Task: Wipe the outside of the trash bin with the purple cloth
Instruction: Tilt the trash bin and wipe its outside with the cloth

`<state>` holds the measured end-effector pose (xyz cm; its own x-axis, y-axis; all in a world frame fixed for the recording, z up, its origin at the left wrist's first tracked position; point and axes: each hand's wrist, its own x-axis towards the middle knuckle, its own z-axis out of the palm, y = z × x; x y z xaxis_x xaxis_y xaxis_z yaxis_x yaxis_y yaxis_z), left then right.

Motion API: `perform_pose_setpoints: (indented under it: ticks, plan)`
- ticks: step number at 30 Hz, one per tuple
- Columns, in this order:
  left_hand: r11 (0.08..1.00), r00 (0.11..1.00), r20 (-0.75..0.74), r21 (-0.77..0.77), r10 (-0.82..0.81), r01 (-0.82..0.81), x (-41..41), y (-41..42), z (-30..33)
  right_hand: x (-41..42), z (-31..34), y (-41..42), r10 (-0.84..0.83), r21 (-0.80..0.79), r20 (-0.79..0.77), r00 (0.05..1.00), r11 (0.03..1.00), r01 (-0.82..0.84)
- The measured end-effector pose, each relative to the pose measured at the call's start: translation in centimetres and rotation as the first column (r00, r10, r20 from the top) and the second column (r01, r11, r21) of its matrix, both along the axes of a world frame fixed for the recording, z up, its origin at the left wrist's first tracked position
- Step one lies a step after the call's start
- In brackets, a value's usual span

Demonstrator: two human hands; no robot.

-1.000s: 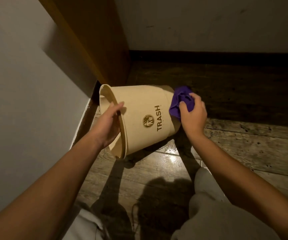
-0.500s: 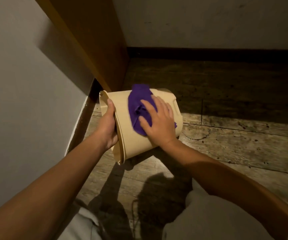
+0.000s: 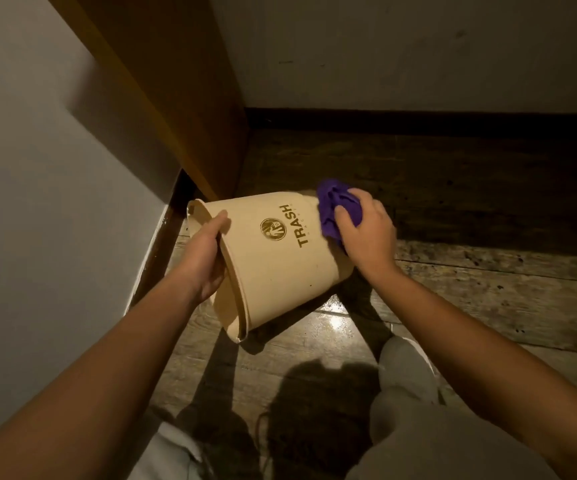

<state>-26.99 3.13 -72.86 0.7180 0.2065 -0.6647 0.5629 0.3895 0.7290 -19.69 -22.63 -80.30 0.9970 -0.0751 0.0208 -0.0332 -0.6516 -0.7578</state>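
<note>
left hand (image 3: 204,258) gripping tilted trash bin (image 3: 280,268) rim, right hand (image 3: 366,233) clutching purple cloth (image 3: 335,209)

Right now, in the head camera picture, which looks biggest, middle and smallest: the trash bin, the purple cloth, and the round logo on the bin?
1. trash bin, by far the largest.
2. purple cloth, partly hidden under the right hand, so more may exist.
3. round logo, smallest.

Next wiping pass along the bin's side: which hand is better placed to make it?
Right. The right hand already grips the purple cloth against the base end of the tilted trash bin. The left hand grips the rim, holding the bin tilted, so it probably should not let go.
</note>
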Motion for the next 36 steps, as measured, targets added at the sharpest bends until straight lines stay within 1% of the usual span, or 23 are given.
perform_pose_setpoints:
  ticks: [3,5,7,10,12,14,15,17,19,21,23,24,26,28,30,32,34,36]
  plan:
    - [0.992,0.996,0.053,-0.104,-0.071,0.076,-0.1,-1.1,0.5,-1.2,3.5,3.9,0.212,0.099,0.175,0.961,0.968,-0.231]
    - [0.977,0.991,0.076,-0.177,-0.110,0.122,-0.3,-2.3,0.7,-2.9,4.2,6.7,0.318,0.120,0.220,0.922,0.929,-0.349]
    - [0.981,0.996,0.068,-0.179,-0.065,0.076,-0.4,-3.1,0.6,-4.7,3.3,8.6,0.384,0.053,0.195,0.903,0.915,-0.401]
    - [0.997,1.000,0.013,-0.079,-0.016,0.017,-0.6,-2.9,0.6,-5.1,0.5,7.8,0.419,-0.116,0.175,0.891,0.908,-0.404]
    - [1.000,1.000,-0.023,0.014,-0.014,0.014,-0.9,-2.3,0.5,-4.3,-1.5,5.8,0.328,-0.130,0.130,0.936,0.941,-0.311]
    - [0.995,0.999,-0.038,0.090,-0.026,0.029,-1.0,-1.7,0.4,-3.5,-3.4,3.7,0.160,-0.092,0.020,0.987,0.983,-0.157]
    - [0.992,0.999,-0.038,0.120,-0.033,0.037,-0.9,-1.5,0.5,-3.2,-4.3,2.6,0.076,-0.071,-0.050,0.996,0.994,-0.079]
    - [0.986,0.999,-0.044,0.165,-0.032,0.039,-0.8,-1.6,0.6,-2.7,-5.6,0.7,-0.051,-0.028,-0.178,0.983,0.998,0.047]
    - [0.984,0.999,-0.036,0.178,-0.008,0.015,-0.7,-1.8,0.7,-2.2,-6.1,-0.7,-0.122,0.009,-0.238,0.964,0.992,0.128]
    - [0.992,1.000,0.012,0.128,-0.021,0.019,-0.4,-1.8,0.9,-1.6,-5.5,-1.2,-0.181,0.046,-0.225,0.957,0.979,0.196]
    - [0.990,0.990,0.081,0.087,-0.119,0.112,-0.4,-1.6,1.3,-1.0,-3.7,-0.6,-0.200,0.112,-0.173,0.964,0.969,0.221]
    - [0.975,0.975,0.093,0.116,-0.201,0.190,-0.4,-1.8,1.3,-0.6,-2.5,-0.1,-0.198,0.149,-0.140,0.970,0.964,0.218]
    - [0.924,0.944,0.054,0.230,-0.324,0.305,-0.8,-2.7,0.9,0.0,0.1,0.9,-0.173,0.217,-0.072,0.982,0.958,0.185]
    - [0.920,0.953,0.034,0.273,-0.301,0.281,-1.1,-3.7,1.2,0.0,2.9,2.4,-0.118,0.288,-0.009,0.993,0.951,0.115]
    - [0.958,0.976,0.079,0.223,-0.201,0.180,-0.7,-3.7,2.0,-0.7,5.2,4.0,-0.032,0.339,0.079,0.996,0.941,0.004]
    - [0.988,0.987,0.120,0.124,-0.112,0.097,-0.2,-2.9,2.6,-2.0,6.9,5.7,0.067,0.332,0.160,0.985,0.936,-0.118]
    - [0.998,0.991,0.121,-0.031,-0.051,0.055,-0.1,-1.9,2.9,-3.7,7.5,7.4,0.188,0.279,0.213,0.959,0.929,-0.244]
    - [0.980,0.994,0.107,-0.196,-0.002,0.023,-0.6,-1.8,2.9,-5.0,7.1,8.7,0.296,0.167,0.237,0.925,0.926,-0.339]
